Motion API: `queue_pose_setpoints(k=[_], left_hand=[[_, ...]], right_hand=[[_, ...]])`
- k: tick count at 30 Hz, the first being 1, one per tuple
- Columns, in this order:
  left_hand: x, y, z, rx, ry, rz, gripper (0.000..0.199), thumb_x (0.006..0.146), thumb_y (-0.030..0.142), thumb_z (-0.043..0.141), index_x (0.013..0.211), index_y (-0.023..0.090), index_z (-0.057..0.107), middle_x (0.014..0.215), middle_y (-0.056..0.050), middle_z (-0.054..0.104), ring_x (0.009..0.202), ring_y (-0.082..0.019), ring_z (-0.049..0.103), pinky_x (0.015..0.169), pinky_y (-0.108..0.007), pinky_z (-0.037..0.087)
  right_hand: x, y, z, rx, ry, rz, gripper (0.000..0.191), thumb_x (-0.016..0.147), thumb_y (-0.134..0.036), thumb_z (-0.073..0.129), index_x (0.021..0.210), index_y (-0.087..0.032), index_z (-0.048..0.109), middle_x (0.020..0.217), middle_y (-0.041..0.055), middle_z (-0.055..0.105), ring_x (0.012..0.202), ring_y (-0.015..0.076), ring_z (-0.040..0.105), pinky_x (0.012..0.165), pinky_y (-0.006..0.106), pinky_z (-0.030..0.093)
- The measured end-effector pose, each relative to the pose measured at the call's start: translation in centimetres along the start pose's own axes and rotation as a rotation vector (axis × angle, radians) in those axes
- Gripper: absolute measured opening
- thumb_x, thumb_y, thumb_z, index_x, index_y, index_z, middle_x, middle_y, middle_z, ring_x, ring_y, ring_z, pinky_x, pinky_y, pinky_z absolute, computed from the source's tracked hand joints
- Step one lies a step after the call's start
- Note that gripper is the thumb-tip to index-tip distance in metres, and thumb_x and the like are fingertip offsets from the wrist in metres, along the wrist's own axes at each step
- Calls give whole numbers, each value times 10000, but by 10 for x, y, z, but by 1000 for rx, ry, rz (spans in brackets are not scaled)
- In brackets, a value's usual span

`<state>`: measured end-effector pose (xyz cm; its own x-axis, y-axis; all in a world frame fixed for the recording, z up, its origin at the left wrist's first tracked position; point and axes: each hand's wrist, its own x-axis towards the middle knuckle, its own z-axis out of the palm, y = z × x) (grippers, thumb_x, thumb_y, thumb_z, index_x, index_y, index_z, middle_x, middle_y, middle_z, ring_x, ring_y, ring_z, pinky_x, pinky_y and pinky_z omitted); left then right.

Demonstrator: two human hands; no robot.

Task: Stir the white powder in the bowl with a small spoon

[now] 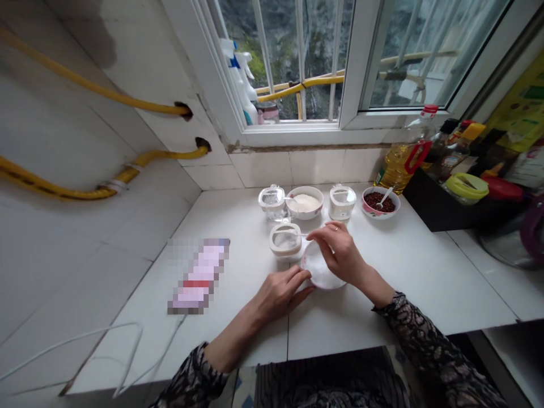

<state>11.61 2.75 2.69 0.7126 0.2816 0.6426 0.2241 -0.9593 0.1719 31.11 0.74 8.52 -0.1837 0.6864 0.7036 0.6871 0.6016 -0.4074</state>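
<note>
My right hand (pixel 338 252) pinches the end of a small white spoon (pixel 302 234), whose other end reaches over the opening of a clear seasoning jar (pixel 285 256) with a pale rim. Below that hand sits a bowl of white grains (pixel 323 272), partly covered by it. My left hand (pixel 283 292) grips the near left side of this bowl, fingers at its rim. Farther back stand a second clear jar (pixel 272 203), a bowl of white powder (pixel 305 204) with a spoon in it, and a third jar (pixel 342 203).
A bowl of dark reddish bits (pixel 379 204) with a white spoon stands right of the jars. Behind it are an oil bottle (pixel 397 161) and a black box (pixel 437 198) of condiments. A blurred-out phone-like object (pixel 199 280) with a white cable (pixel 138 340) lies at left.
</note>
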Motion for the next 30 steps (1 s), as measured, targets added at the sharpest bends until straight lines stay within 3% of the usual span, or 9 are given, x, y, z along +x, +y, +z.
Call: queue_pose_setpoints(k=[6,9,15,23,30], left_hand=[[0,0,0,-7,-3,-7,154,993,290,480,1054,155,522,815,-41,641,622,-139,627,493,-217,480],[0,0,0,-6,-5,-6,151,993,288,480,1056,156,518,819,-40,643,623,-139,626,497,-216,482],[-1,-1,0,-19,-19,-16,144,978,275,498,1064,163,526,826,-40,645,631,-125,619,522,-205,487],[-2,-2,0,-24,-10,-9,156,981,282,497,1068,154,521,839,-49,650,646,-135,633,513,-215,499],[-2,-1,0,-28,-16,-8,153,983,277,494,1068,152,519,834,-51,648,644,-139,631,510,-218,501]], right_hand=[[-1,5,-24,99,43,312,154,869,-183,482,831,-234,622,678,14,675,760,202,619,780,339,464],[-4,14,-26,33,7,344,160,794,-150,488,734,-231,612,628,10,637,694,195,574,780,335,454],[-5,15,-16,3,-187,364,169,748,-128,474,666,-222,587,600,7,622,643,177,548,781,327,430],[-4,22,-20,294,-80,705,141,727,-181,447,673,-204,575,481,-41,548,464,121,480,531,249,376],[-4,23,-19,365,-24,721,131,705,-209,457,674,-198,584,475,-45,539,463,112,470,516,243,372]])
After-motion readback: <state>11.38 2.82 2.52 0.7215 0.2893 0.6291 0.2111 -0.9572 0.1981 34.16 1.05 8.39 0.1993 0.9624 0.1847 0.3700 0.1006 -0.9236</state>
